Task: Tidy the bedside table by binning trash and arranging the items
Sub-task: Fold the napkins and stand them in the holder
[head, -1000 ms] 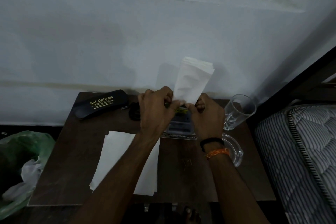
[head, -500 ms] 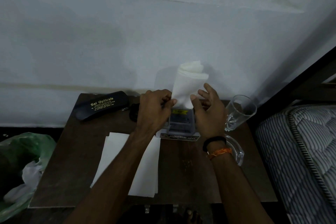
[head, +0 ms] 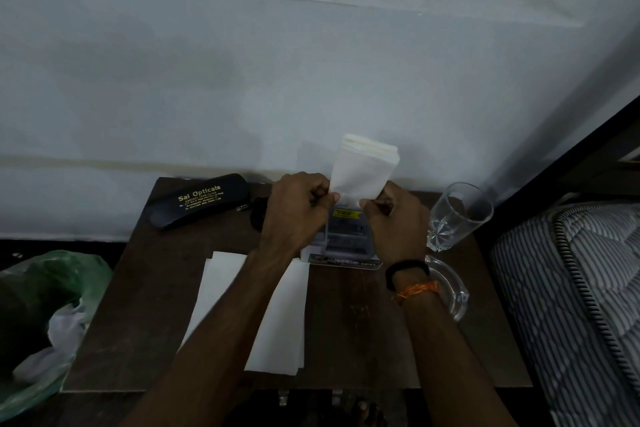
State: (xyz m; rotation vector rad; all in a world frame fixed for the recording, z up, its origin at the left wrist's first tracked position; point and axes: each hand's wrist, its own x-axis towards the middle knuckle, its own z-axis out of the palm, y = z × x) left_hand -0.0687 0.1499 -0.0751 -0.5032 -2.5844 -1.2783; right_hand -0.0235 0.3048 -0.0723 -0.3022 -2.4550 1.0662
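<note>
We judge the tidying about midway. The desk (head: 363,340) carries everything, with the wall just beyond our grip and a bed (head: 581,305) to its right, so open room lies mostly toward us, over the bare front strip. Left of the grip and below the desk edge sits a green bin bag (head: 52,291) that already holds some white scrap, so some binning looks done. Toward us and leftward, flat paper sheets (head: 277,315) lie unsorted. Far left of the grip rests a glasses case (head: 199,199) near the back edge. Right of the grip a glass (head: 457,217) stands close to the side edge, an ashtray (head: 450,291) just in front of it; an elbow swing there risks a knock. Under the grip sits a small box (head: 346,236). Our left hand (head: 298,210) and right hand (head: 394,222) each pinch the lower corners of a folded tissue stack (head: 363,166), held upright above that box.
</note>
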